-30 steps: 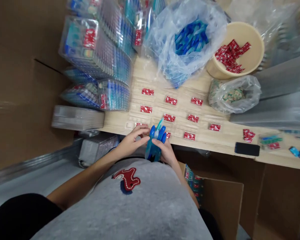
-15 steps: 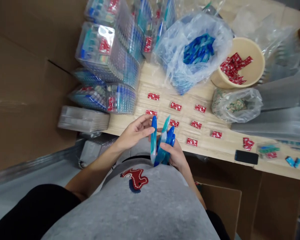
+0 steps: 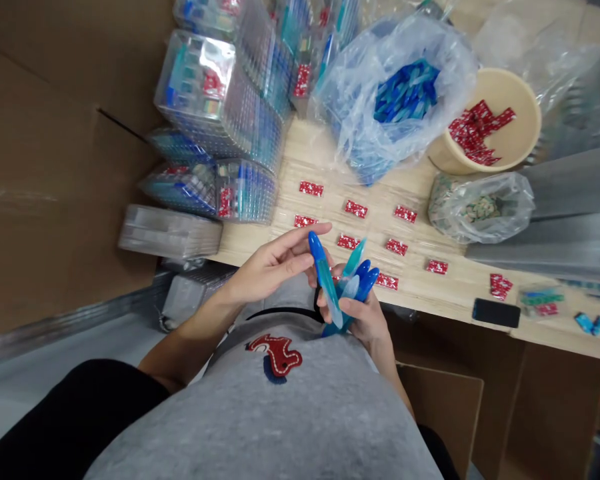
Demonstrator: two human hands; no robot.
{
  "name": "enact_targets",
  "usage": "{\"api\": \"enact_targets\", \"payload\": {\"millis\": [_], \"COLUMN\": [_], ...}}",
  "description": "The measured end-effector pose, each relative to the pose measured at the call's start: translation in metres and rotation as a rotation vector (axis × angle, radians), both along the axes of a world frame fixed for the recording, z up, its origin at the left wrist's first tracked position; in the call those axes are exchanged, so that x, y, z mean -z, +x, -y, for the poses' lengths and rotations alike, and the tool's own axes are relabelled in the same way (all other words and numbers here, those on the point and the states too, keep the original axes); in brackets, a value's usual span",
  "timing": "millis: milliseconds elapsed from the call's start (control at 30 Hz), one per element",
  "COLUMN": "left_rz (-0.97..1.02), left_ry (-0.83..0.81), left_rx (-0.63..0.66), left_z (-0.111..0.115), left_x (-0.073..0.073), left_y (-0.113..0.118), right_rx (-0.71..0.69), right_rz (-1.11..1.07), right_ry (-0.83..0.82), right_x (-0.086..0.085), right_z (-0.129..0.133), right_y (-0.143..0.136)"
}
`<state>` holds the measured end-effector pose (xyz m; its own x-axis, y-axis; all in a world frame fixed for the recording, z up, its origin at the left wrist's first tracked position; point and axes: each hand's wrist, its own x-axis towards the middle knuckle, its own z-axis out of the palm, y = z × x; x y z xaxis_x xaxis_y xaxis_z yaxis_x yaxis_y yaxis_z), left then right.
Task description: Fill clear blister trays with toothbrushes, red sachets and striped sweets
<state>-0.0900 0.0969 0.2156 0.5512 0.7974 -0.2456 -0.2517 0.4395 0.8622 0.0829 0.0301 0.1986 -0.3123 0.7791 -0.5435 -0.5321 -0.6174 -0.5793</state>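
Note:
Between the thumb and fingers of my left hand (image 3: 275, 263), closed in a pinch, is one slim pointed plastic piece (image 3: 326, 279), dark blue at the top and pale teal lower down. My right hand (image 3: 367, 319) is wrapped round a fanned bundle of similar pieces (image 3: 367, 283) in blue, teal and pale blue. The lower ends of the bundle are partly hidden by fingers and the single piece. Both hands are close together in front of my grey shirt, at the table edge. Beyond them, small red patterned packets (image 3: 356, 209) lie in rows on the table.
Stacked clear packs (image 3: 200, 80) stand on the left. At the back are an open plastic bag (image 3: 350, 127) of blue pieces and a cream tub (image 3: 527, 127) of red packets. A smaller bag (image 3: 517, 210) and a phone (image 3: 496, 313) are on the right.
The single piece in my left hand has tilted, its lower end swinging right towards the bundle. My right hand and its bundle have shifted slightly right. The left index finger is stretched out further.

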Motion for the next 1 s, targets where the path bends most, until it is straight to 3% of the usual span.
{"api": "enact_targets", "payload": {"millis": [133,233,333,400,467,567,633,733,833,1000], "left_rz": [-0.072,-0.100,-0.163,-0.227,-0.325,-0.599,-0.796,-0.946,-1.024,-1.141], "left_ry": [0.052,0.005,-0.049,-0.065,-0.061,0.031,0.141,0.257,0.332,0.409], "left_rx": [-0.059,-0.127,-0.264,-0.404,-0.461,-0.300,-0.156,-0.068,-0.030,0.010], "left_z": [-0.003,-0.006,-0.011,-0.014,-0.016,-0.014,-0.013,-0.014,-0.017,-0.015], "left_x": [-0.001,0.011,0.034,0.055,0.079,0.120,0.147,0.180,0.198,0.209], "left_y": [0.003,0.004,-0.011,-0.029,-0.049,-0.064,-0.062,-0.050,-0.042,-0.041], "right_rx": [0.050,0.113,0.208,0.316,0.421,0.500,0.512,0.515,0.527,0.484], "right_rz": [0.023,0.128,0.234,0.282,0.314,0.354,0.370,0.373,0.369,0.338], "right_ry": [-0.054,-0.070,-0.078,-0.087,-0.109,-0.166,-0.188,-0.190,-0.172,-0.159], "right_x": [0.002,0.004,0.007,0.014,0.023,0.036,0.042,0.045,0.045,0.044], "right_z": [0.000,-0.002,-0.006,-0.006,-0.005,0.000,0.003,0.005,0.004,0.003], "right_y": [-0.002,0.001,0.009,0.016,0.024,0.036,0.041,0.044,0.043,0.033]}}
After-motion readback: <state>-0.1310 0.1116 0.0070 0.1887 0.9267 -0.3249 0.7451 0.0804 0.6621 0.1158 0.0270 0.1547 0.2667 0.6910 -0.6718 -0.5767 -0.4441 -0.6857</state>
